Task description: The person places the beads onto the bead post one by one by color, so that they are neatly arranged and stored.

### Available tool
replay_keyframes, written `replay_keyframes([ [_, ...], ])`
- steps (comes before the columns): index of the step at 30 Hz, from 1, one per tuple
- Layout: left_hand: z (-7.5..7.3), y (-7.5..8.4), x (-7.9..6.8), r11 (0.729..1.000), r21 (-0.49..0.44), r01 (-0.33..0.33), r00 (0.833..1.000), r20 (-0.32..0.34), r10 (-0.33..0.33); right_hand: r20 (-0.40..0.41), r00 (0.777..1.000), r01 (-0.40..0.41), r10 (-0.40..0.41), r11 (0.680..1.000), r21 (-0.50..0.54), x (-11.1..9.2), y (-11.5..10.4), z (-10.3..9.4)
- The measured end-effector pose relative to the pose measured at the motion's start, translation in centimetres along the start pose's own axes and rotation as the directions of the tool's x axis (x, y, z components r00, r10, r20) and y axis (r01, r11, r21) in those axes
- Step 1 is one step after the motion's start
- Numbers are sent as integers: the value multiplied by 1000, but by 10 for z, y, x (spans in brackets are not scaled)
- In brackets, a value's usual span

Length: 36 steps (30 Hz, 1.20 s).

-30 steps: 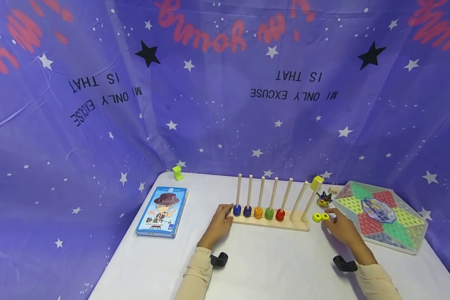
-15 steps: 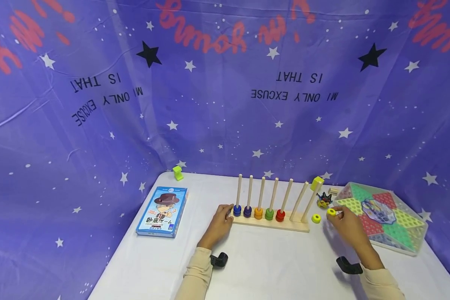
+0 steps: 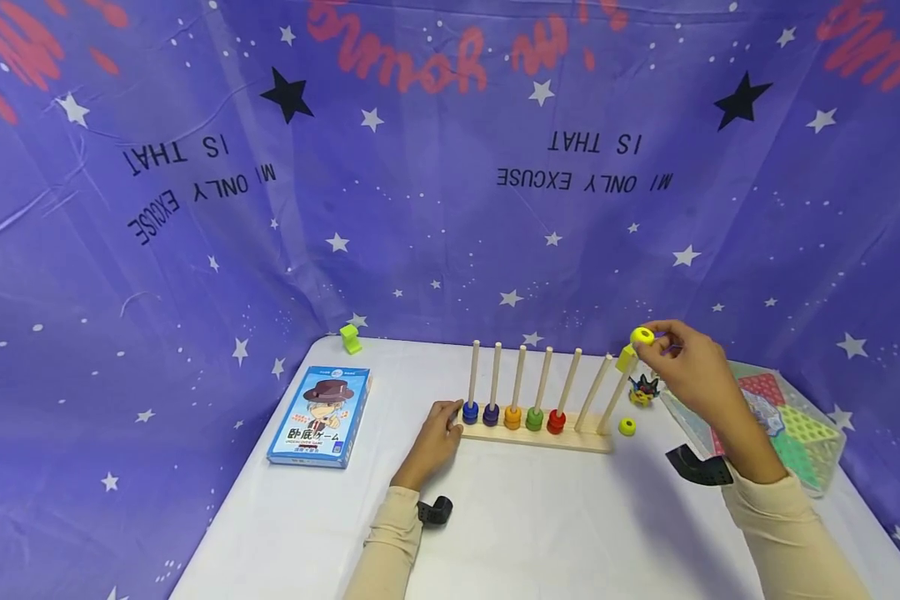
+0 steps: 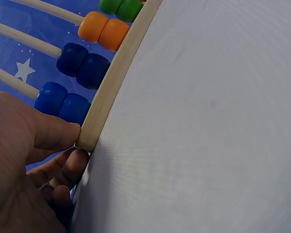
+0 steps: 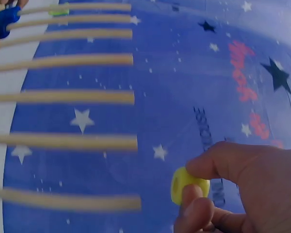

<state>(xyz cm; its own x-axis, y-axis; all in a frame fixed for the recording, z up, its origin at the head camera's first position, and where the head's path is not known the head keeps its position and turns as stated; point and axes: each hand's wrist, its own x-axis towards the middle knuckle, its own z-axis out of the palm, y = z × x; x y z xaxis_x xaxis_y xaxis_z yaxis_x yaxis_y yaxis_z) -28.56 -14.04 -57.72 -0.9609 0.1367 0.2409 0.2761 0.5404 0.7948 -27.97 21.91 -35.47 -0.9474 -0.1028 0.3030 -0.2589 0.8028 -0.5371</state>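
A wooden peg rack (image 3: 540, 435) with a row of upright pegs stands on the table. Pairs of blue, dark blue, orange, green and red beads sit low on its pegs; the two rightmost pegs are bare. My left hand (image 3: 433, 442) pinches the left end of the base, thumb by the blue beads (image 4: 63, 103). Raised at the top of the rightmost peg (image 5: 87, 201), my right hand (image 3: 693, 371) pinches a yellow bead (image 5: 190, 184) between thumb and fingers. The bead is apart from the peg tip in the right wrist view. Another yellow bead (image 3: 627, 427) lies right of the base.
A blue card game box (image 3: 321, 417) lies at left, a light green block (image 3: 351, 339) behind it. Behind the rack's right end are a yellow-green block (image 3: 626, 359) and a small dark figurine (image 3: 643, 390). A hexagonal board game box (image 3: 802, 433) lies at right, partly behind my right arm.
My right hand took one of the two yellow beads from the table and lifted it up and leftward to the rightmost peg's top. The left hand keeps its hold on the base.
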Motion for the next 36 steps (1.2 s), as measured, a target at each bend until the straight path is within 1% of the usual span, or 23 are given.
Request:
replay_keyframes([
  [4, 0, -1, 0, 1000, -9, -11, 1000, -7, 11, 66, 997, 42, -43, 999, 14, 1, -12, 11],
  [6, 0, -3, 0, 1000, -6, -15, 1000, -5, 15, 86, 995, 47, -49, 999, 23, 1, -13, 17],
  [9, 2, -4, 0, 1000, -1, -1, 1000, 2, 1, 98, 993, 59, -61, 998, 23, 0, -11, 24],
  [15, 1, -2, 0, 1000, -6, 21, 1000, 0, -21, 93, 992, 80, -80, 997, 5, 0, -9, 31],
  [19, 0, -2, 0, 1000, -5, 20, 1000, 1, -20, 93, 994, 61, -63, 998, 15, -1, -9, 32],
  [22, 0, -1, 0, 1000, 0, 9, 1000, 0, -9, 66, 997, 44, -47, 998, 38, -3, -8, 28],
  [25, -1, -1, -1, 1000, -8, 10, 1000, -1, -10, 0, 1000, 26, -26, 998, 63, -5, -4, 22],
  [29, -1, 0, 0, 1000, -7, 8, 1000, -4, -8, -109, 993, -34, 43, 996, 85, -6, 13, 20],
  [31, -2, 0, 0, 1000, -4, 3, 1000, -8, -3, -129, 988, -75, 85, 993, 87, -7, 30, 26],
  [33, -2, 0, 0, 1000, -3, 2, 1000, -10, -2, -98, 988, -113, 121, 990, 81, -9, 51, 38],
  [35, -1, -1, 0, 1000, -3, 3, 1000, -10, -3, -23, 990, -140, 142, 988, 72, -13, 76, 55],
  [36, 0, -1, -1, 1000, -4, 0, 1000, -8, 0, 29, 988, -154, 152, 986, 65, -17, 89, 66],
])
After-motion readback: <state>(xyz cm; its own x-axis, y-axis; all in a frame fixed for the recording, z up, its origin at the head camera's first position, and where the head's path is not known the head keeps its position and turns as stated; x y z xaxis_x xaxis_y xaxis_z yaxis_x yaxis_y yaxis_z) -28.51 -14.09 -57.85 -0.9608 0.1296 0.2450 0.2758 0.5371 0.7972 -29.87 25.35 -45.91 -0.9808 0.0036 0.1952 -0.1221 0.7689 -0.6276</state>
